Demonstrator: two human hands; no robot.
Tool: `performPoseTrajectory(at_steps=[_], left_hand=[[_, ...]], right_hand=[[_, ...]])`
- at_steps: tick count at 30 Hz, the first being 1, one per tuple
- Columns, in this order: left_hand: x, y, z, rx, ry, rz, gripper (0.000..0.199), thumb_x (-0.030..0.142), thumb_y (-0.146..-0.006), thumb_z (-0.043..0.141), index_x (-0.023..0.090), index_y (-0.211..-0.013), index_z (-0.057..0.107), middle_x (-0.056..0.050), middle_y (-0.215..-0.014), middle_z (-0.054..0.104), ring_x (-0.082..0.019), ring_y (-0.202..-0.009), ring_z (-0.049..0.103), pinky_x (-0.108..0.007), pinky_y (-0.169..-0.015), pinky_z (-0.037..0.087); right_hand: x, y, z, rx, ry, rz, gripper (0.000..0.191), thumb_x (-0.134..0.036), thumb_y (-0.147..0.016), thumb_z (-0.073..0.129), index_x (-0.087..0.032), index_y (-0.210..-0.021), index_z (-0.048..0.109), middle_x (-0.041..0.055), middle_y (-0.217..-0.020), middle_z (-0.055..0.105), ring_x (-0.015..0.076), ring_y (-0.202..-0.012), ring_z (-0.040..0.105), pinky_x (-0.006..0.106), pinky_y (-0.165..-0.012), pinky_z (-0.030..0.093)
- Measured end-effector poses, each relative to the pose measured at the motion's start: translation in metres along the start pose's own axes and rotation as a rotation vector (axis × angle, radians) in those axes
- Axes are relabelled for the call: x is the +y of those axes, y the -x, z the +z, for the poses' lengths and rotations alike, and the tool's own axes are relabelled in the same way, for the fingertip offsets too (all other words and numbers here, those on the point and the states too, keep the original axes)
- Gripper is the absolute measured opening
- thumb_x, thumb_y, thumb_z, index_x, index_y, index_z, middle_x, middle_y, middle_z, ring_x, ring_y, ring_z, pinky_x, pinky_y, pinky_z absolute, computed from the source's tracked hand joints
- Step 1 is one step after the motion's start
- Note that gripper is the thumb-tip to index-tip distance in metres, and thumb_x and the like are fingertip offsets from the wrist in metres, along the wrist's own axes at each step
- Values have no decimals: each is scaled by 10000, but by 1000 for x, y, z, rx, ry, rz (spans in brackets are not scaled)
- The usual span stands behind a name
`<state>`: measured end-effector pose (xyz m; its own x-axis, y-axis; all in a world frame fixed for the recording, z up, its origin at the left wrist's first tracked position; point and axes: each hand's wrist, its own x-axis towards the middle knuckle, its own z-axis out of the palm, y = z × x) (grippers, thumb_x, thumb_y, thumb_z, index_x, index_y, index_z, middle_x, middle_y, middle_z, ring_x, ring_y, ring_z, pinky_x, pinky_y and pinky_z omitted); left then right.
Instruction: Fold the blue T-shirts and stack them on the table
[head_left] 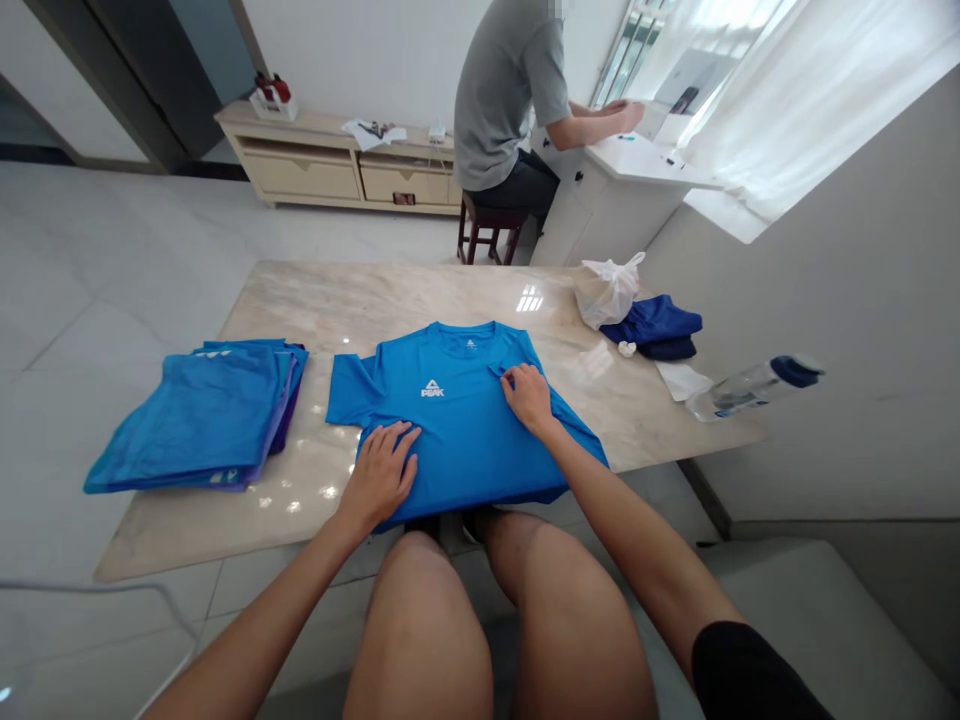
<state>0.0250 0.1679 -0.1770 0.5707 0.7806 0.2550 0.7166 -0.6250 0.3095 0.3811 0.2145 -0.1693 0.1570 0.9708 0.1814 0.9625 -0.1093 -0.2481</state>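
Knees [420, 620] lie nearest, at 6 o'clock. Blue T-shirt [450, 440] sits at 12 o'clock on the marble table [375, 295] under the spread left hand [379, 478]; the right hand [529, 398] presses, fingers together, pinch unclear. Risk: dragging sideways could skew the shirt against the folded shirts [199, 420] at 9 o'clock.

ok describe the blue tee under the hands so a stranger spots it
Find the marble table. Near its nearest edge, the blue T-shirt lies spread out, white PEAK logo up, left hand and right hand on it. The shirts beside it are stacked.
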Motion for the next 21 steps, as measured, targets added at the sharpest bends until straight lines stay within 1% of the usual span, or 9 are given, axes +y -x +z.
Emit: performPoseTrajectory(at_steps=[2,6,7,10,12,15,17,19,21], left_hand=[[1,0,-1,-3,-3,0,490,326,-1110,422,199,-1519,660,-153,-1547,657,-336,-1473,571,-571,-1325,374],[2,-1,-2,-10,-3,-1,487,323,-1109,421,194,-1513,660,-151,-1548,656,-334,-1466,574,-559,-1320,378],[3,-1,-2,-10,-1,-4,485,322,-1108,422,199,-1511,661,-148,-1546,657,-333,-1465,575,-559,-1317,381],[3,-1,-3,-8,3,-11,480,313,-1104,421,211,-1508,662,-138,-1542,661,-331,-1468,576,-558,-1311,389],[3,-1,-3,-6,0,-9,482,307,-1104,417,207,-1508,661,-139,-1542,662,-331,-1468,577,-559,-1309,393],[3,-1,-2,-4,-9,-4,485,307,-1106,409,197,-1506,661,-147,-1542,663,-331,-1468,578,-562,-1307,396],[3,-1,-2,0,-9,-2,485,310,-1106,409,196,-1503,662,-147,-1540,665,-332,-1465,581,-564,-1310,393],[3,-1,-2,6,-7,-6,481,313,-1101,417,208,-1500,665,-142,-1537,667,-332,-1460,584,-563,-1311,393],[2,-1,-2,13,-4,-12,476,312,-1093,430,227,-1496,670,-138,-1532,669,-332,-1452,589,-563,-1307,396]], right_hand=[[4,-3,4,46,-59,23,325,-385,-1142,465,-216,-1082,736,151,-1128,756,323,-1126,654,426,-1011,523],[3,-7,0,113,-192,202,370,-420,-1146,398,-195,-1202,686,148,-1107,778,305,-1027,702,412,-945,552],[1,-8,-3,103,-205,179,365,-409,-1144,397,-188,-1217,678,149,-1124,782,305,-1040,709,417,-962,551],[0,-7,-19,-13,-249,-99,310,-373,-1133,453,-198,-1207,698,132,-1214,792,292,-1140,718,407,-1050,530],[3,-5,-29,-72,-307,-210,317,-359,-1140,448,-218,-1231,717,92,-1233,803,264,-1134,731,377,-1049,538],[13,-2,-37,-35,-312,-111,387,-297,-1149,372,-218,-1295,722,80,-1235,808,250,-1094,745,374,-1022,559],[18,2,-36,-22,-224,-61,394,-267,-1137,384,-200,-1311,731,109,-1280,795,271,-1171,728,405,-1072,543],[18,9,-33,-48,-125,-122,363,-321,-1137,457,-195,-1321,744,133,-1350,767,297,-1278,681,440,-1145,505],[14,17,-28,-62,-56,-209,378,-463,-1119,567,-207,-1322,756,145,-1388,741,326,-1322,638,472,-1179,478]])
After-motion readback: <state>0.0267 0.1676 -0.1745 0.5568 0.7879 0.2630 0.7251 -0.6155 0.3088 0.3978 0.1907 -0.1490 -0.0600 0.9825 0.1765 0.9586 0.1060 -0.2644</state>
